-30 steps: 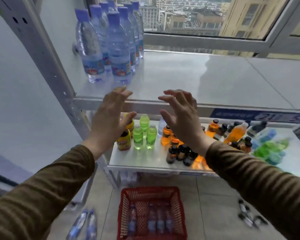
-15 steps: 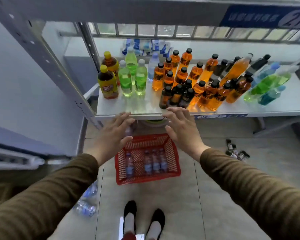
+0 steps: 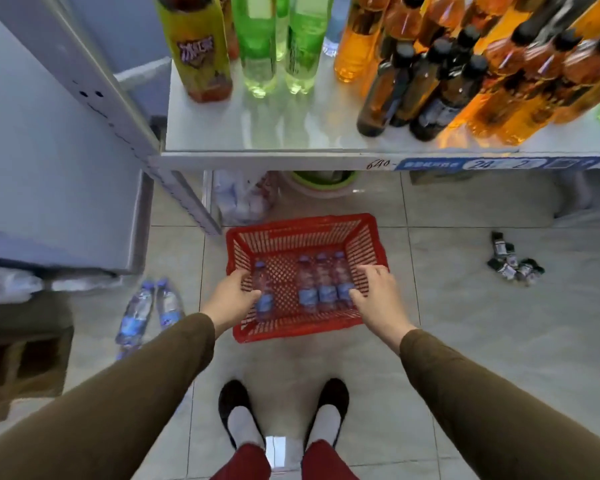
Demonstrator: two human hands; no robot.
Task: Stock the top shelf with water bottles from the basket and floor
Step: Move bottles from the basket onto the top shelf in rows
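shelf [image 3: 291, 140] above carries orange, green, dark drink bottles | red basket [image 3: 305, 225] on floor below its front edge | four water bottles [image 3: 321, 285] lying inside | two floor bottles [image 3: 149, 306] left | left hand [image 3: 231, 297], right hand [image 3: 374, 292] loosely spread, gripping nothing

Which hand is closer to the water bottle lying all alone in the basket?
Left. The left hand reaches the lone bottle; the right hand is across the basket, by the other three.
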